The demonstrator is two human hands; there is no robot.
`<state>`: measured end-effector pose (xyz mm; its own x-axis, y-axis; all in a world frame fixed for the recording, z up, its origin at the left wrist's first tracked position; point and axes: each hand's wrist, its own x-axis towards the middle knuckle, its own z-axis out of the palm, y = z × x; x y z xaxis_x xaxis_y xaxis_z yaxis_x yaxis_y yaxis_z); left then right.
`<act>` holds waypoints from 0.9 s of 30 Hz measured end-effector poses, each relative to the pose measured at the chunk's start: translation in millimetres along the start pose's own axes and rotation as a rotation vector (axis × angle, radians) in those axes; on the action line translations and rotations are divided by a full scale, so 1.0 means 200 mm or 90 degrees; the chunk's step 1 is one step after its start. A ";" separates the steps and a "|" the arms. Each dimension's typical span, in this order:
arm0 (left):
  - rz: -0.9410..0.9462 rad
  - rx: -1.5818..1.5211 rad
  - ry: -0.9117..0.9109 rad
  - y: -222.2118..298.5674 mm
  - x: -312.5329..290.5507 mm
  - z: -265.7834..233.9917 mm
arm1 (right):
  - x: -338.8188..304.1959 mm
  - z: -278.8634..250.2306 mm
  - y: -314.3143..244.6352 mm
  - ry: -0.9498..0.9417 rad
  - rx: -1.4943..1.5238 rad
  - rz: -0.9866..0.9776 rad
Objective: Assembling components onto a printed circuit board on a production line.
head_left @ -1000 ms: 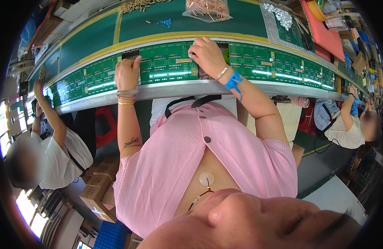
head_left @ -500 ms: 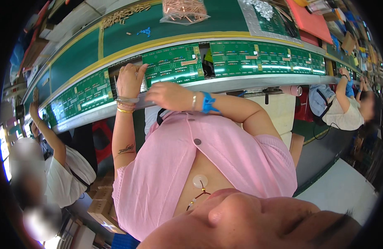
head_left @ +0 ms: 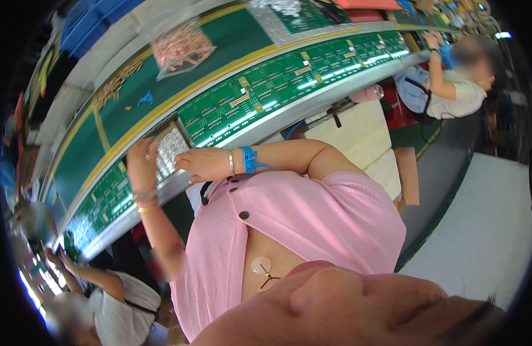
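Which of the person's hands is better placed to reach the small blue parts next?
Probably the left hand: though blurred, it is clearly nearer the small blue parts, with its fingers toward the far side. The right hand is farther away, by the near metal rail, its fingers pointing left.

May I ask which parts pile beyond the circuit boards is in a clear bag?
The copper-coloured pile; the tan pile, blue pile and white pile lie loose.

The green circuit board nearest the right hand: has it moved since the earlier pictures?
Yes: the green board has moved rightward, judged against the plastic bag of copper-coloured parts; its gap to the next board has closed.
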<state>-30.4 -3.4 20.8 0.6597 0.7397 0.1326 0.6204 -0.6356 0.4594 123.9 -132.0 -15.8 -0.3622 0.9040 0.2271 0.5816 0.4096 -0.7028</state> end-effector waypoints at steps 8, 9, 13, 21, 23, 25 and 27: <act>-0.314 0.598 0.040 -0.93 -0.23 -0.17 | -0.26 -0.24 0.12 0.081 -0.013 0.132; -0.357 0.600 0.040 -1.08 -0.32 -0.19 | -0.27 -0.26 0.11 0.075 0.004 0.165; -0.442 0.569 -0.021 -1.24 -0.39 -0.25 | -0.37 -0.38 0.16 0.122 0.018 0.294; -0.384 0.477 -0.005 -0.88 -0.40 -0.12 | -0.33 -0.68 0.24 0.135 -0.150 0.383; -0.412 0.466 -0.011 -0.79 -0.41 -0.13 | -0.20 -0.72 0.30 0.231 -0.174 0.298; -0.437 0.445 -0.027 -0.62 -0.34 -0.16 | -0.07 -0.73 0.41 0.245 -0.189 0.251; -0.405 0.423 0.023 -0.50 -0.28 -0.17 | 0.07 -0.72 0.47 0.307 -0.273 0.210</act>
<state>-144.6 26.7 -2.7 0.1042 0.9927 0.0601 0.9853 -0.0948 -0.1424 277.8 -64.3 18.7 0.1845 0.9019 0.3905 0.8758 0.0294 -0.4818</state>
